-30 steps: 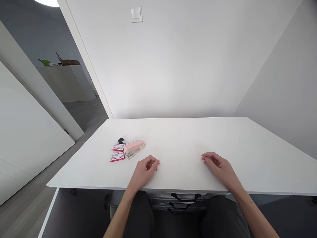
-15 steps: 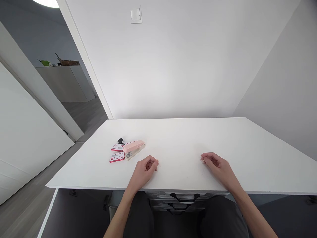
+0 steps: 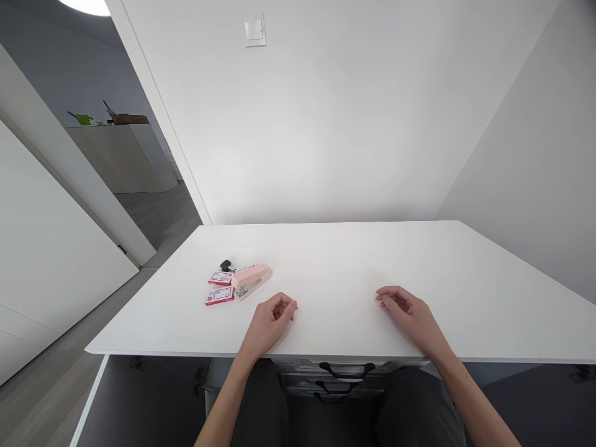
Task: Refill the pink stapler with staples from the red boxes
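Observation:
My left hand (image 3: 272,320) rests on the white tabletop (image 3: 335,261) with its fingers curled in, and nothing shows in it. Across from it, my right hand (image 3: 406,308) lies on the table with thumb and fingers pressed together, also with nothing visible between them. Nearest to my left hand is a pink and cream stapler (image 3: 252,279), just beyond and to its left. Beside the stapler lie small red-and-white boxes, one nearer (image 3: 219,295) and one farther (image 3: 220,277). Another similar box is partly hidden behind the stapler. A small black-headed object (image 3: 226,265) sits behind them.
Drawers with black handles (image 3: 347,371) are below the table's front edge, between my knees. A white wall (image 3: 326,124) with a light switch (image 3: 254,30) rises behind the table. At the left are a doorway and a white door (image 3: 56,248).
Both hands keep the same pose and place on the table. The whole view has shifted very slightly; the stapler and boxes have not moved.

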A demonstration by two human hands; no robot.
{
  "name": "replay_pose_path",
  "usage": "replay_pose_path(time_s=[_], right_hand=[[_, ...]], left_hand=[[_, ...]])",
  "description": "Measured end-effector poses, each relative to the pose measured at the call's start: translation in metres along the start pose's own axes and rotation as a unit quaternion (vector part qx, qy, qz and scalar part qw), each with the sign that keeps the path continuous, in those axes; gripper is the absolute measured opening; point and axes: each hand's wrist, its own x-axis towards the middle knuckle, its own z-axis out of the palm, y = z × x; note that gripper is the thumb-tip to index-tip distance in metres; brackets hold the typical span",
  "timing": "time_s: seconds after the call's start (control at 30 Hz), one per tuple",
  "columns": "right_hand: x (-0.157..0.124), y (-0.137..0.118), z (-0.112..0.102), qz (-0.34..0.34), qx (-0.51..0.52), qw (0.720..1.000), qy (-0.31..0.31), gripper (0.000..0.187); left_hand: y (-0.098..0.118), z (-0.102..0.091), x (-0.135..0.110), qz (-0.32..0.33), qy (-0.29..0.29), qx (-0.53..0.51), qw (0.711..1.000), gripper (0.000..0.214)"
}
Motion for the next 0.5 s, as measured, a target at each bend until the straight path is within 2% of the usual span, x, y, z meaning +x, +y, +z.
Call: replay_pose_path(time_s=[0.5], right_hand=[[0.0006, 0.0018, -0.0005, -0.017, 0.0, 1.0, -0.003, 0.031]], left_hand=[[0.0, 0.0001, -0.0003, 0.003, 0.004, 0.008, 1.0, 0.036]])
